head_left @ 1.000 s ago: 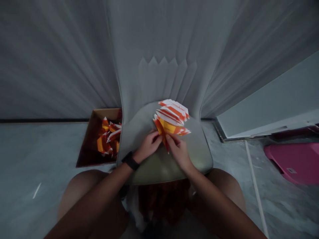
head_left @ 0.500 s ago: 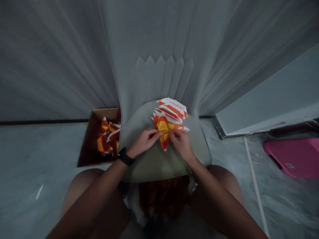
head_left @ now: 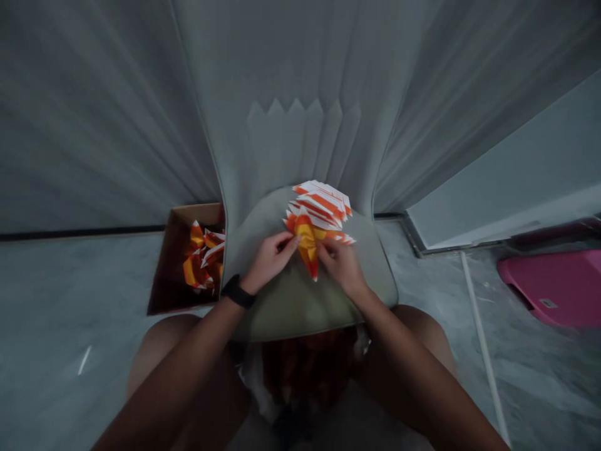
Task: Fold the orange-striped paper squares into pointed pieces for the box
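Note:
Between my two hands is a folded piece of gold, orange and white paper [head_left: 307, 243], pointed at both ends. My left hand [head_left: 272, 258] pinches its left edge between thumb and fingers. On the opposite edge, my right hand [head_left: 342, 262] grips it the same way. Just behind it, a fanned pile of flat orange and white folded papers [head_left: 323, 202] lies on the grey chair seat [head_left: 291, 307]. Part of the pile is hidden behind the held paper.
Left of the chair, an open cardboard box [head_left: 162, 272] on the floor holds several folded gold and orange papers [head_left: 200, 260]. A pink plastic stool or lid [head_left: 556, 288] is at the right. Under the seat, a dark reddish heap [head_left: 310, 366] shows dimly between my legs.
The paper in my hands has tilted, its near tip swinging slightly to the right, and its middle looks more rounded. The view has shifted a little; both hands keep their grip.

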`<action>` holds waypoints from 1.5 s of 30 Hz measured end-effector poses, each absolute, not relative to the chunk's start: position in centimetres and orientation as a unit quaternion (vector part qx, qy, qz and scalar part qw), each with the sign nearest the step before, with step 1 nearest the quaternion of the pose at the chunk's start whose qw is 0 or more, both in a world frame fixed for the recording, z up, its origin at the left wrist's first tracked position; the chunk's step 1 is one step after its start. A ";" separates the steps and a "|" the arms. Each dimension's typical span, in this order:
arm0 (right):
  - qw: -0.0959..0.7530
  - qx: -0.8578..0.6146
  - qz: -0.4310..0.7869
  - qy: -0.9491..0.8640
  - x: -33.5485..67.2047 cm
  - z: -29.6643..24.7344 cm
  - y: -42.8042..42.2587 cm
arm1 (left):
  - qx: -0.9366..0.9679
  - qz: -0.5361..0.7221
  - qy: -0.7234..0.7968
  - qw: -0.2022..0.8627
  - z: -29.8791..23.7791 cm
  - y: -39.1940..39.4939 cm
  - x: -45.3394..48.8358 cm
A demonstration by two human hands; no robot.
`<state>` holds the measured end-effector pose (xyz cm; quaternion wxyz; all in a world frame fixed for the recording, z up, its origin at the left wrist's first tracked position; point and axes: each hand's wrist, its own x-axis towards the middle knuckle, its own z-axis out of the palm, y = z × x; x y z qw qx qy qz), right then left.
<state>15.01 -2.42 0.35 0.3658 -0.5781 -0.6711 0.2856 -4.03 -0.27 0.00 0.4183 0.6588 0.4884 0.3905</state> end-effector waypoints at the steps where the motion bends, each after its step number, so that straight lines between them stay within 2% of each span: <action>1: 0.369 -0.588 0.281 -0.662 15.1 0.4 -2.3 | 0.652 0.394 0.488 0.426 0.1 -0.3 -3.9; 8: 0.399 -0.608 0.255 -0.638 14.3 0.8 -3.0 | 0.653 0.377 0.445 0.483 -0.6 -1.3 -3.1; 13: 0.366 -0.588 0.326 -0.644 14.5 0.3 -3.1 | 0.644 0.400 0.449 0.474 -0.7 -1.0 -3.6; 20: 0.322 -0.531 0.503 -0.601 16.5 0.4 -1.8 | 0.699 0.338 0.409 0.480 0.1 0.3 -5.3; 27: 0.329 -0.519 0.536 -0.578 16.6 0.1 -2.1 | 0.678 0.336 0.419 0.503 -0.4 0.4 -5.0; 30: 0.324 -0.517 0.515 -0.602 16.5 -0.2 -2.2 | 0.674 0.349 0.427 0.492 -0.2 0.4 -5.0; 35: 0.295 -0.522 0.400 -0.694 16.4 -0.7 -2.3 | 0.664 0.374 0.447 0.468 -0.3 0.6 -5.1; 39: 0.287 -0.505 0.413 -0.701 16.5 -0.4 -2.3 | 0.669 0.374 0.440 0.468 -0.6 0.6 -5.1; 45: 0.343 -0.546 0.412 -0.644 16.2 -0.2 -1.5 | 0.694 0.336 0.412 0.485 -0.3 0.4 -5.2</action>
